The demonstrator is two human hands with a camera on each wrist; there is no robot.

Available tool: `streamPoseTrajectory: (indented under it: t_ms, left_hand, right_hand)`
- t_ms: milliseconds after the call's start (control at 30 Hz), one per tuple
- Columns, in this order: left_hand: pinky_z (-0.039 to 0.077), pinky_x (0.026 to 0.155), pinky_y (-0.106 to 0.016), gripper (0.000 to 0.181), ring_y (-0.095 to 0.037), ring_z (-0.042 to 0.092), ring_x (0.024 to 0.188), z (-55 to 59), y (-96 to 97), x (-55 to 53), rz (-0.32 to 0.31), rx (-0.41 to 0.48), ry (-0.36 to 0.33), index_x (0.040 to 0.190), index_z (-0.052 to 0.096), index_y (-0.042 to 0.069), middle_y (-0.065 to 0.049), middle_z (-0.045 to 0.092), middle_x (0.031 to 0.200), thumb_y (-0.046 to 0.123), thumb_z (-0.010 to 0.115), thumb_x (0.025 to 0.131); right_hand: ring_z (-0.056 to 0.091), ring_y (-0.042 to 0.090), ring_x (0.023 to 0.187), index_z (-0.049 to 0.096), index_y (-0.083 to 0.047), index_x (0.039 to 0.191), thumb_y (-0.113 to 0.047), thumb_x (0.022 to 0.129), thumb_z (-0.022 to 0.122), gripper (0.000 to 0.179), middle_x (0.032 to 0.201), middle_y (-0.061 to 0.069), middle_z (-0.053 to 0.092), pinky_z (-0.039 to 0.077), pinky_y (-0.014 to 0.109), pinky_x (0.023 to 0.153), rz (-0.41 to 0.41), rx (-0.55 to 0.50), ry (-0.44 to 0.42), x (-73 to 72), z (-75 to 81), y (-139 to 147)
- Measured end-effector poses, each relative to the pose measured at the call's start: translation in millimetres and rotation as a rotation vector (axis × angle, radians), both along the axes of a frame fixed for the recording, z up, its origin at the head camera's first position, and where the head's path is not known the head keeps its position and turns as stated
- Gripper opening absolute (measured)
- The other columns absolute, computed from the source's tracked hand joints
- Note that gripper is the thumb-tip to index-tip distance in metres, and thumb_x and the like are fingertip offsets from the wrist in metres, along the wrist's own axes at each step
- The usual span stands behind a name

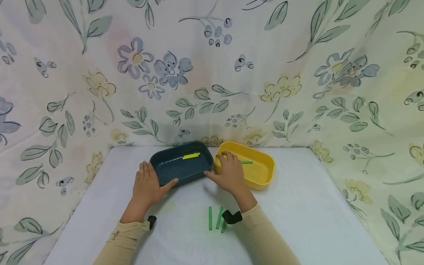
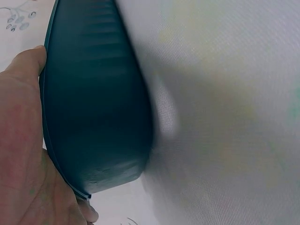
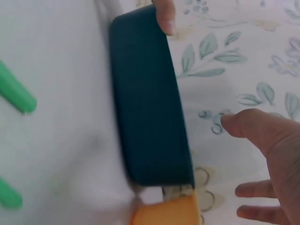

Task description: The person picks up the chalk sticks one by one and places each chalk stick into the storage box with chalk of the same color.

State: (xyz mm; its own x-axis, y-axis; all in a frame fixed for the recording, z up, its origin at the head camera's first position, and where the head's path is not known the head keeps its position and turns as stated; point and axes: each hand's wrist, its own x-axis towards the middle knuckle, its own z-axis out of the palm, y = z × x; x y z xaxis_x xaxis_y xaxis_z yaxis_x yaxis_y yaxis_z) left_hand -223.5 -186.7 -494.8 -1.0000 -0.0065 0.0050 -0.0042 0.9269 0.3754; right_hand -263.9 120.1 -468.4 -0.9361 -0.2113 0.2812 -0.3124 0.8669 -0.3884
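My left hand (image 1: 147,186) rests against the left end of a dark teal tray (image 1: 187,179), fingers straight and thumb spread along its front rim. In the left wrist view, the teal tray (image 2: 98,93) shows its outer wall beside that hand (image 2: 21,140). Yellow sticks (image 1: 191,156) lie inside the tray. My right hand (image 1: 230,173) hovers over the near left part of a yellow tray (image 1: 265,184), its thumb toward the teal tray's right end. Its fingers (image 3: 255,190) are spread with nothing between them in the right wrist view. A green stick (image 1: 246,162) lies in the yellow tray, partly hidden by that hand.
Three slim green sticks (image 1: 210,218) lie on the white tabletop (image 1: 308,213) near the right wrist, one partly covered by the black wrist camera (image 1: 232,217). Behind the trays hangs a floral cloth (image 1: 212,73), which also runs along both sides.
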Motion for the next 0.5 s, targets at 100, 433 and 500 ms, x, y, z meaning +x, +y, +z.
streamPoseTrajectory:
  t_ms: [100,433,500]
  left_hand:
    - [0.008,0.129,-0.071,0.136,-0.057,-0.003,0.161,-0.1,0.1,0.8,0.001,-0.003,-0.003,0.162,0.000,-0.019,-0.041,-0.004,0.171,0.087,0.050,0.091]
    - [0.007,0.129,-0.071,0.135,-0.057,-0.003,0.160,1.9,-1.4,-0.1,-0.004,-0.022,-0.006,0.162,0.000,-0.019,-0.041,-0.005,0.170,0.087,0.048,0.092]
    - [0.007,0.129,-0.071,0.136,-0.057,-0.003,0.160,1.7,-1.3,-0.4,-0.006,-0.017,-0.007,0.162,0.000,-0.018,-0.041,-0.005,0.171,0.088,0.048,0.092]
  right_hand:
    - [0.048,0.038,0.142,0.065,-0.010,0.143,-0.063,0.088,0.076,0.077,0.154,0.014,0.053,0.043,0.060,0.116,0.014,-0.054,-0.027,3.9,3.2,10.1]
    - [0.044,0.036,0.148,0.058,-0.015,0.152,-0.064,0.091,0.072,0.079,0.159,0.011,0.048,0.038,0.062,0.122,-0.016,-0.075,-0.105,15.9,6.8,43.9]
    - [0.044,0.036,0.148,0.056,-0.015,0.153,-0.062,0.092,0.073,0.079,0.159,0.011,0.049,0.038,0.062,0.122,-0.020,-0.072,-0.098,17.7,5.4,50.7]
